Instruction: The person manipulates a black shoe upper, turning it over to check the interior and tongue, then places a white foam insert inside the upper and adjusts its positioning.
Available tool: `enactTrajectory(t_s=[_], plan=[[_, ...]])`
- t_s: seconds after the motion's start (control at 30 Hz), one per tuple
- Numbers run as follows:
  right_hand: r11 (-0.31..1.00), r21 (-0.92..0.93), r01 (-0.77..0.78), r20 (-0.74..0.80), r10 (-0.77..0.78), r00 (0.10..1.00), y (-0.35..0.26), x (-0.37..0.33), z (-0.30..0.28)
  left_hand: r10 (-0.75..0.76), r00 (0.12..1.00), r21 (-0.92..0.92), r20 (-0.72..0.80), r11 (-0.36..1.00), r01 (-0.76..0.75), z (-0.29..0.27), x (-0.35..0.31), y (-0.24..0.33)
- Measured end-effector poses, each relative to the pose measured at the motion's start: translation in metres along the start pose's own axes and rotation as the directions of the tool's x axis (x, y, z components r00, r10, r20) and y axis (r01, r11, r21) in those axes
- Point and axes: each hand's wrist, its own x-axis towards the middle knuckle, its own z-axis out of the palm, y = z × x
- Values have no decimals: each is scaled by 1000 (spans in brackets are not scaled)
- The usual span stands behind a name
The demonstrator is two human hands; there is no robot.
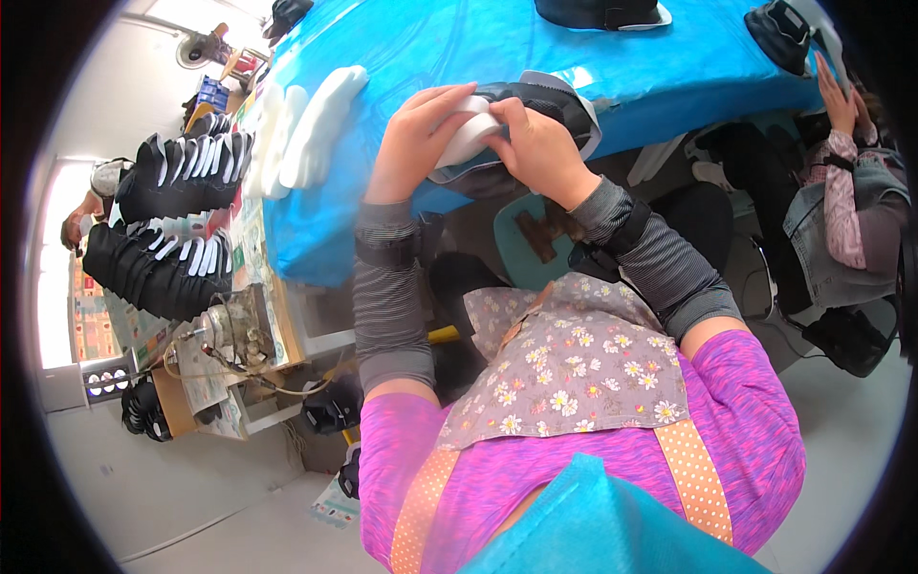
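A curled white foam piece (467, 142) is pinched between my two hands, just over a black shoe (562, 113) at the near edge of the blue-covered table. My left hand (413, 136) wraps round its left side with fingers closed. Thumb and fingers of my right hand (547, 155) press on its right end. Part of the shoe lies hidden behind my hands, so I cannot tell how far the foam sits inside it. To the left, several long white foam pieces shaped like insoles (320, 126) lie side by side.
The blue cover (430, 53) spreads ahead of me. Black shoes (604, 11) stand at its far side. Rows of black shoe parts (158, 273) are stacked at the left, above a machine (229, 330). Another person's hand (837, 100) works at a shoe (779, 38) on the right.
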Motion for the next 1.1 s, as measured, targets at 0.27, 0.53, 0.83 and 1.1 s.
enactTrajectory(t_s=[0.27,0.53,0.83,1.1], plan=[[998,-64,-30,53,33,998,-2,0,0,35,998,175,-48,984,-26,9,6,-7],[999,29,29,-20,-28,999,4,8,-8,99,977,243,-189,969,-52,-39,-10,5],[1000,10,23,21,-23,1000,11,15,-7,-348,867,311,356,919,241,-50,-34,15],[994,-57,98,113,-91,989,12,11,-8,-58,941,196,333,981,-9,-45,-36,-15]])
